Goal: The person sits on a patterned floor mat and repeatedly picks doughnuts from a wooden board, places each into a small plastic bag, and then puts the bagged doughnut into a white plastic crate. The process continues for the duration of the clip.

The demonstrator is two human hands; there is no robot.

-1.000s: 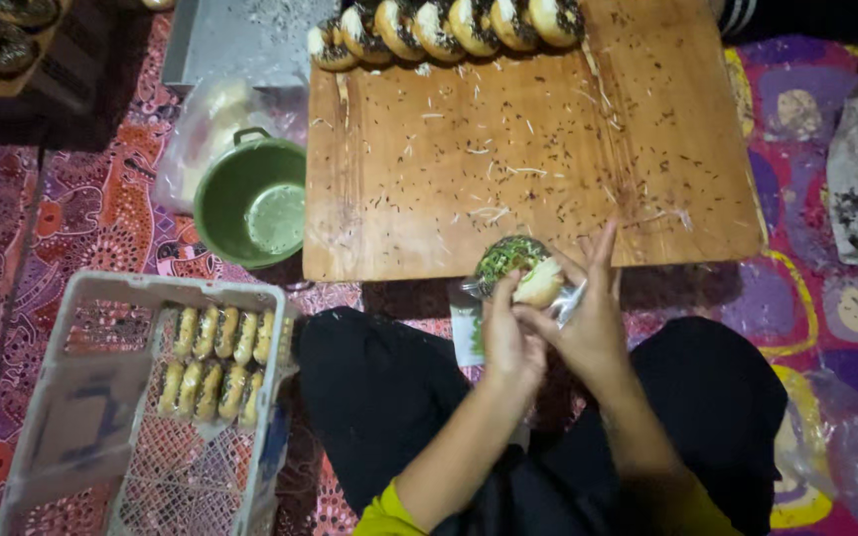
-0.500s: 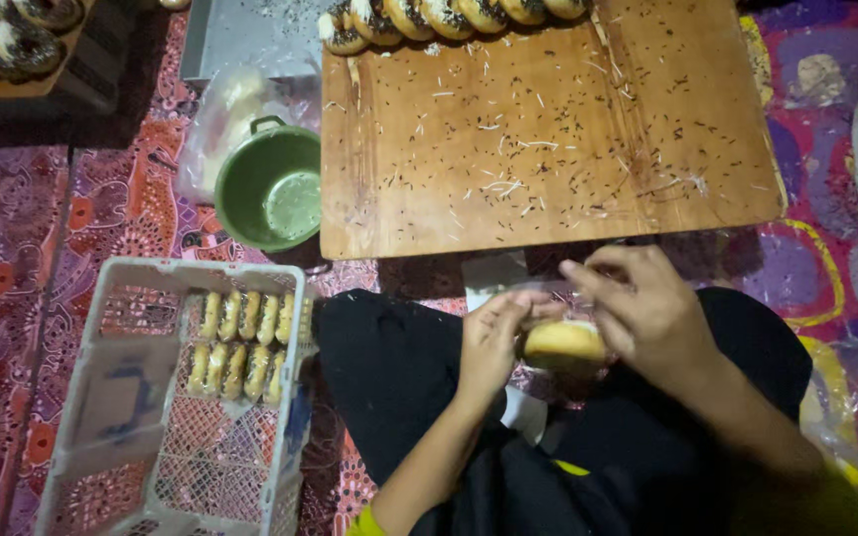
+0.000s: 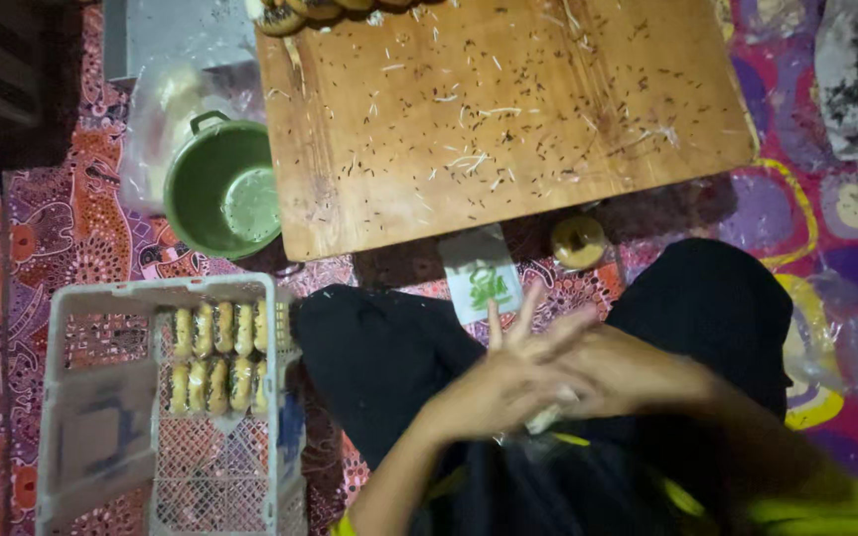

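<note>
Black trousers, yellow-green sleeves, bare forearms.

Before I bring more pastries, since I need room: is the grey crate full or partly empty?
Partly empty. The grey crate holds two short rows of pastries near its far side; bare mesh shows below them.

Green bucket (image 3: 222, 189), wood board (image 3: 508, 119), grey crate (image 3: 101, 437) w/ pastries (image 3: 215, 357).

Dim warm light, motion-blurred hands (image 3: 538, 382)
</note>
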